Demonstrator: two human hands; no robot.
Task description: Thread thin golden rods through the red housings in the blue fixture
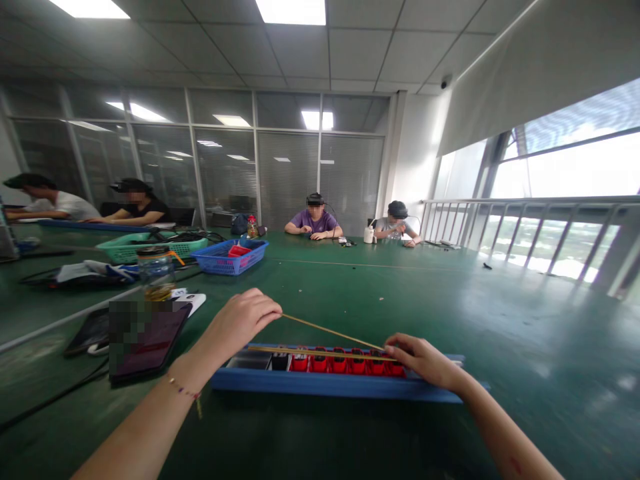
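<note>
A long blue tray lies across the green table in front of me. Red holders with black parts sit in a row inside it, with a black piece at their left. Above the tray's left half, my left hand pinches one end of a thin tan strip, which slants down to the right. My right hand is closed on the strip's lower end, over the tray's right part. Another tan strip runs along the tray top, its right end meeting my right fingers. Whether the two strips join is hidden.
Left of the tray lie a dark tablet and a glass jar. Farther back stand a blue basket with a red item and a green basket with cables. Several people sit around the table's far side.
</note>
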